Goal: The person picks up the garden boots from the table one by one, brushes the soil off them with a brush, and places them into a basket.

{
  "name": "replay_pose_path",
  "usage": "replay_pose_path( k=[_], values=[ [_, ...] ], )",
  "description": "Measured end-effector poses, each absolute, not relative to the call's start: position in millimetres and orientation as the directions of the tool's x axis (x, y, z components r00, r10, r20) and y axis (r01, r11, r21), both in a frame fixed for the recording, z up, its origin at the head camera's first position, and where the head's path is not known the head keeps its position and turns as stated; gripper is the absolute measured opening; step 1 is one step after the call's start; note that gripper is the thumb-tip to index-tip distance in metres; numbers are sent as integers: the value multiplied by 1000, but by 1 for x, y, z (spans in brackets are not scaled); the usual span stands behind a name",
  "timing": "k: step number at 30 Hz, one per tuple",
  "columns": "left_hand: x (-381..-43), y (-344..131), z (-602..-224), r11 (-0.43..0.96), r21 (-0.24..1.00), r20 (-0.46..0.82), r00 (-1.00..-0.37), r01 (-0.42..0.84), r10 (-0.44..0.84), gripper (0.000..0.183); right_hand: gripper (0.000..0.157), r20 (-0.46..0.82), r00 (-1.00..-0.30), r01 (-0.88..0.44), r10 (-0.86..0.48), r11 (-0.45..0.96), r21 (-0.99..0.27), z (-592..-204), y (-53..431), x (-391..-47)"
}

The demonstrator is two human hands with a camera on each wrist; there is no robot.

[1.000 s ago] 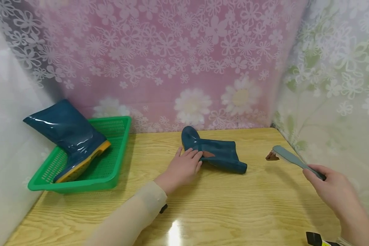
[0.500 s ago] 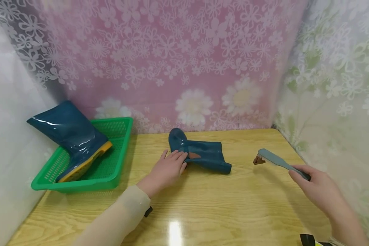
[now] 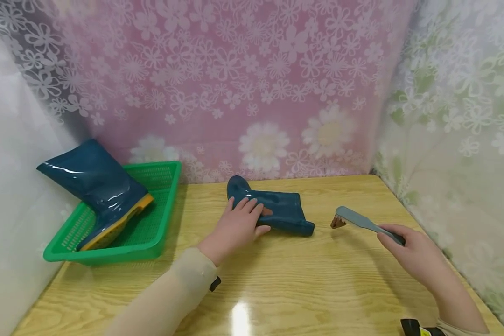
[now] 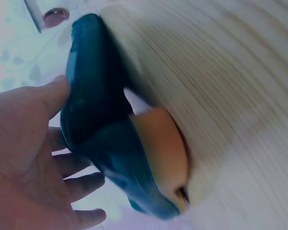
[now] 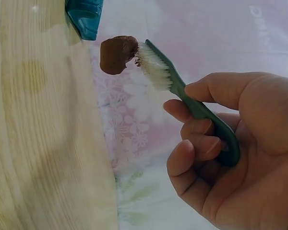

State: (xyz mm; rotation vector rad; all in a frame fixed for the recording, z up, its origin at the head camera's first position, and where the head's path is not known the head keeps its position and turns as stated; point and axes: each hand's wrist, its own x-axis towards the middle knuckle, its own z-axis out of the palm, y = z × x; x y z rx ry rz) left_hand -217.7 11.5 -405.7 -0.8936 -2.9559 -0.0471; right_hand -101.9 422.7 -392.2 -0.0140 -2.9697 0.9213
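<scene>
A dark blue rubber boot (image 3: 277, 200) lies on its side on the wooden table, toe to the left, with a brown patch (image 3: 267, 212) on its shaft. My left hand (image 3: 237, 224) rests on it near the ankle, fingers extended and thumb apart. In the left wrist view the boot (image 4: 93, 81) shows its orange sole (image 4: 161, 139). My right hand (image 3: 416, 252) grips a grey-green brush (image 3: 357, 218) by the handle, in the air right of the boot. White bristles (image 5: 154, 67) show in the right wrist view, with a brown muddy-looking lump (image 5: 116, 55) stuck at their end.
At the left, a green plastic basket (image 3: 168, 205) holds another blue boot (image 3: 96, 177) with a yellow sole, its shaft leaning out over the rim. Flowered pink cloth (image 3: 252, 93) hangs behind the wooden table (image 3: 302, 289). Pale cloth (image 3: 458, 186) hangs along the right side.
The boot has slid a little left under my left hand, which now lies further over it with the thumb spread. My right hand has carried the brush and its brown lump leftward, closer to the boot.
</scene>
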Motion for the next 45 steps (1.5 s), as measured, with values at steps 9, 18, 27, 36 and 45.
replay_pose_path(
  k=[9, 18, 27, 36, 45],
  values=[
    [-229, 73, -409, 807, -15, 4, -807, 590, 590, 80, 63, 9, -999, 34, 47, 827, -561, -390, 436, -104],
    [-232, 128, -414, 764, -178, -25, -779, 620, 626, 83, 64, 13, -999, 36, 51, 838, -545, -391, 442, -103],
    [-240, 152, -419, 786, -224, -82, -815, 576, 574, 86, 63, 19, -998, 34, 53, 833, -552, -390, 440, -102],
    [-238, 151, -421, 768, -250, -98, -805, 590, 586, 81, 64, 6, -998, 47, 60, 836, -546, -385, 443, -102],
    [-234, 152, -428, 743, -306, -136, -800, 595, 585, 74, 62, 16, -999, 35, 52, 834, -551, -391, 441, -101]
  ],
)
